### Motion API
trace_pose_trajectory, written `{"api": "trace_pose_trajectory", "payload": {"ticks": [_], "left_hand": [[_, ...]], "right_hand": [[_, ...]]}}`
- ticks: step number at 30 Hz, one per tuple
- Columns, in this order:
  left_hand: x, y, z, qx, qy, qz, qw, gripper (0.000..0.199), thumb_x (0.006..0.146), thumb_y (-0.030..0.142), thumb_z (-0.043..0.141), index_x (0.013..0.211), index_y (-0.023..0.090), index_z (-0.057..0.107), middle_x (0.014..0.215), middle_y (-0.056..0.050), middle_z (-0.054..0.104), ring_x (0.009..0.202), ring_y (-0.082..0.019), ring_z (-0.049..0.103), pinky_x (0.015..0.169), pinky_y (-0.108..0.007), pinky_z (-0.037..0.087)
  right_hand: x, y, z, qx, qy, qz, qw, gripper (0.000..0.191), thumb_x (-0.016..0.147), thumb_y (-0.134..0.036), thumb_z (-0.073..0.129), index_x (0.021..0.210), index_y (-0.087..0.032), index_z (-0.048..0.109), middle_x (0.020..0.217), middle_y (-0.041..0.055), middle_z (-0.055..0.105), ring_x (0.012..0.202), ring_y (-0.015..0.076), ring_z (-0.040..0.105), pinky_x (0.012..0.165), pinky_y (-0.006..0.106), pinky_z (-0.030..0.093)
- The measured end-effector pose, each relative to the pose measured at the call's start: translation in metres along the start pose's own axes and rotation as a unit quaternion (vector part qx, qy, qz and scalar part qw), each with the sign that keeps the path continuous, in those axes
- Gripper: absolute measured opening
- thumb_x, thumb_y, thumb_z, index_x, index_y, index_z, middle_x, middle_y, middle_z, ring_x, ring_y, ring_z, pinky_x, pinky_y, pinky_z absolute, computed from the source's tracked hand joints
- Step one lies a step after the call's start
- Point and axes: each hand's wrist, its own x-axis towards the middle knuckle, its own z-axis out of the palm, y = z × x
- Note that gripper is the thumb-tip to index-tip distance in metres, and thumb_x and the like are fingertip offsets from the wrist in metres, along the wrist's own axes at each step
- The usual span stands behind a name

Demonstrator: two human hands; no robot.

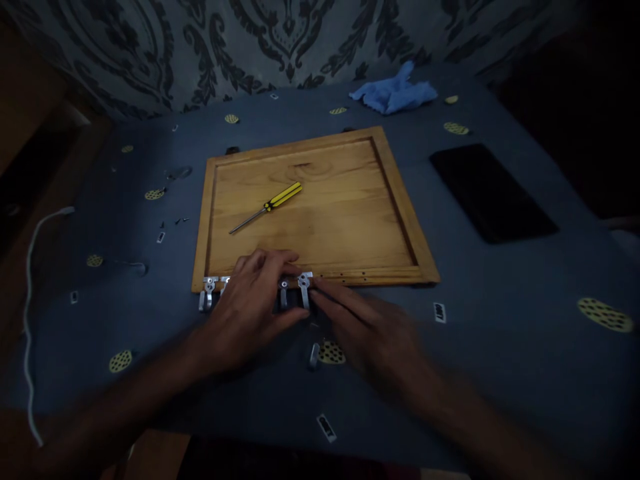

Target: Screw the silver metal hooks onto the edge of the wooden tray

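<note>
A wooden framed board [310, 207] lies on the blue patterned cloth, with a yellow-and-black screwdriver [284, 197] across its panel. Several metal hooks line the near edge, one at the left corner [209, 287]. My left hand [250, 300] rests over this edge, its fingers and thumb around another metal hook [304, 283]. At the right side of that hook, the fingertips of my right hand [373, 327] press close together. A loose hook [314, 355] lies on the cloth between my hands.
Small screws [175, 221] and loose hooks [137, 267] lie left of the board. A black tablet-like slab [493, 193] is at the right, a blue crumpled cloth [395, 92] at the back. A white cable [29, 320] runs along the left.
</note>
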Motion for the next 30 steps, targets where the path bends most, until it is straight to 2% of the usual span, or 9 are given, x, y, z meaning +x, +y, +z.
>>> {"api": "trace_pose_trajectory", "payload": {"ticks": [7,19,26,30], "left_hand": [[-0.0004,0.001,0.0011,0.006,0.009,-0.004,1.0,0.064,0.079,0.019,0.085,0.13,0.022,0.046,0.121,-0.006,0.069,0.114,-0.028,0.061,0.096,-0.043,0.049],[-0.0009,0.0017,0.0017,-0.002,0.008,-0.032,0.999,0.053,0.079,0.016,0.082,0.123,0.024,0.053,0.122,-0.005,0.067,0.116,-0.027,0.062,0.098,-0.043,0.051],[-0.0031,0.0016,0.0012,0.001,0.004,-0.029,1.0,0.05,0.083,0.019,0.08,0.124,0.024,0.051,0.124,-0.006,0.065,0.118,-0.026,0.06,0.1,-0.043,0.049],[-0.003,0.0023,0.0009,0.002,0.004,-0.035,0.999,0.054,0.083,0.021,0.081,0.126,0.024,0.05,0.123,-0.006,0.065,0.117,-0.027,0.061,0.099,-0.043,0.05]], "right_hand": [[0.0023,0.0021,-0.0022,0.02,-0.033,-0.006,0.999,0.038,0.096,-0.002,0.043,0.124,-0.011,0.067,0.126,0.0135,0.074,0.083,0.0181,0.077,0.068,0.032,0.065],[0.003,0.0016,-0.0022,0.03,-0.033,-0.009,0.999,0.039,0.098,-0.003,0.043,0.128,-0.014,0.066,0.127,0.0121,0.074,0.078,0.016,0.076,0.066,0.03,0.065],[0.0042,0.0006,-0.0017,0.025,-0.049,-0.018,0.998,0.041,0.095,-0.002,0.044,0.128,-0.012,0.066,0.13,0.0134,0.072,0.083,0.019,0.075,0.065,0.033,0.063],[0.0073,-0.0009,-0.0042,-0.005,-0.048,-0.032,0.998,0.038,0.094,-0.002,0.044,0.123,-0.012,0.067,0.128,0.0125,0.074,0.075,0.0171,0.073,0.06,0.032,0.06]]}}
